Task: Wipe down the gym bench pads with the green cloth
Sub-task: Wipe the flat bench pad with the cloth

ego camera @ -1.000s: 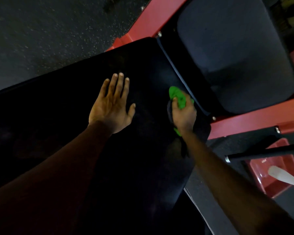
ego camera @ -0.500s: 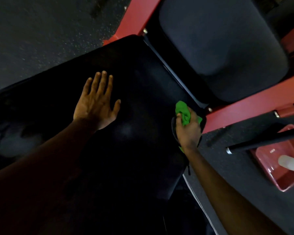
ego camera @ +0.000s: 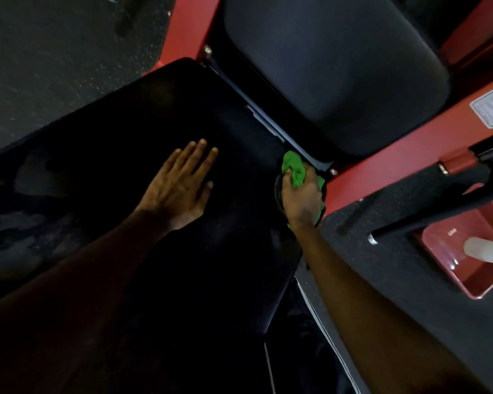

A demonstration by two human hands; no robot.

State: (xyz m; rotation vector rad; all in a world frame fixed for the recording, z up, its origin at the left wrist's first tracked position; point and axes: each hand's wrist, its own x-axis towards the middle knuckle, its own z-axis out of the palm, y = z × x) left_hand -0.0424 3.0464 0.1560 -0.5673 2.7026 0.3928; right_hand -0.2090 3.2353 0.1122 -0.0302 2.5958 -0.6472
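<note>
- right hand (ego camera: 300, 194) has its fingers curled round the bunched green cloth (ego camera: 293, 169), pressing it onto the far right corner of the long pad (ego camera: 182, 109), right at the pad's edge
- cloth pokes out ahead of the knuckles, toward the gap (ego camera: 268, 120) between the long pad and the seat pad (ego camera: 339, 66)
- key relation: nearly all of the long pad's surface lies left of and back toward the person from the cloth, with the long axis running from that far edge down toward the body. My read is the next stroke has to pull left or back, not forward
- seat pad sits just across the gap, up and right of the cloth. Right hand is the nearer one by far, so it looks like a short reach over
- left hand (ego camera: 180, 189) lies flat, palm down on the long pad, fingers straight and close together, thumb out. It holds nothing and sits well left of the cloth
- the left hand is squarely in the path of a leftward sweep — it would likely need to lift or shift
- red frame (ego camera: 382, 172) runs just right of the cloth corner, with a bolt head close by. Snag risk if the stroke overshoots
- off the pads on the right: black bar (ego camera: 427, 211) and a red tray (ego camera: 453, 280) holding something pale, on the floor (ego camera: 40, 52) — clear of the wipe
- pale smears at the long pad's left end could be damp or glare, cannot tell
</note>
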